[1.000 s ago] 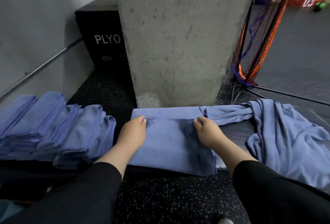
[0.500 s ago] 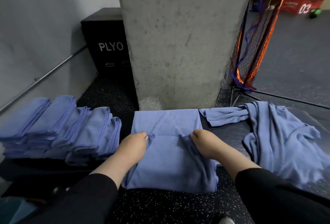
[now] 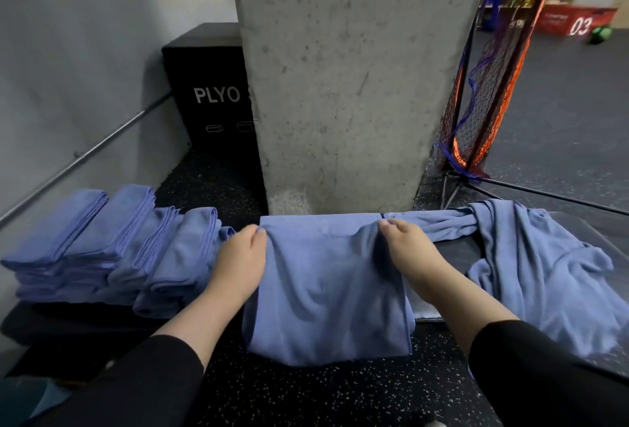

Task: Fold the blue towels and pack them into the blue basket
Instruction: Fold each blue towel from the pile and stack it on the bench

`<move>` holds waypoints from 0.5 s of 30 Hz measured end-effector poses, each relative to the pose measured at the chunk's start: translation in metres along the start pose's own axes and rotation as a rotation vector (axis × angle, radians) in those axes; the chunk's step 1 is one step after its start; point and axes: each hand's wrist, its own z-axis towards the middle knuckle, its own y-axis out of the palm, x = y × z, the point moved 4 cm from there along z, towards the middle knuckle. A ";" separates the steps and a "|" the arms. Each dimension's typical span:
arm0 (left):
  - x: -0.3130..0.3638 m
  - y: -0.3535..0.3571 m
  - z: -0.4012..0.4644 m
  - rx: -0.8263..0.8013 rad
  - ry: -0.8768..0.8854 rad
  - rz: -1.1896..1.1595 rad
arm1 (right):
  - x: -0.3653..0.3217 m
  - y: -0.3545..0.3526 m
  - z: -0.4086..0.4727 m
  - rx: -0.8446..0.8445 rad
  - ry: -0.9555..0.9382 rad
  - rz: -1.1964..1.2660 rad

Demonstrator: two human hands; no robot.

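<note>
The left hand (image 3: 240,265) pinches the left side of the half-folded towel (image 3: 326,290) near its far edge, thumb and fingertips drawn together on a small pucker of cloth; the right hand (image 3: 406,249) does the same on the right side, its fingers curled and closed on the fabric. The towel lies between the two hands in front of the concrete pillar (image 3: 340,79), its near part hanging down over the speckled black floor (image 3: 323,392); soft creases run down its middle.

To the left, just beside the left hand, the folded towels (image 3: 112,249) stand in leaning stacks on a dark surface; the nearest stack seems to touch the left wrist, though the overlap makes that hard to judge. To the right, the unfolded towels (image 3: 544,273) lie in a loose heap on a dark bench pad (image 3: 456,249); one twisted arm of cloth reaches toward the right hand's fingertips.

Behind the stacks a black box marked PLYO (image 3: 207,86) stands against the pillar; a metal rail (image 3: 85,157) runs along the grey wall; an orange and blue net (image 3: 486,86) hangs on a stand at the right. Both forearms wear black sleeves (image 3: 531,368).
</note>
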 end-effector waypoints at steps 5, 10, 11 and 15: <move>0.007 0.019 0.026 0.050 0.001 -0.055 | 0.007 0.010 0.033 0.116 -0.053 -0.072; -0.015 0.063 0.043 -0.139 0.082 0.278 | 0.037 0.032 0.049 -0.068 -0.066 -0.305; -0.018 0.068 0.043 -0.169 0.098 0.328 | 0.040 0.034 0.049 -0.094 -0.078 -0.371; -0.022 0.070 0.041 -0.240 0.139 0.458 | 0.039 0.038 0.043 -0.172 -0.141 -0.571</move>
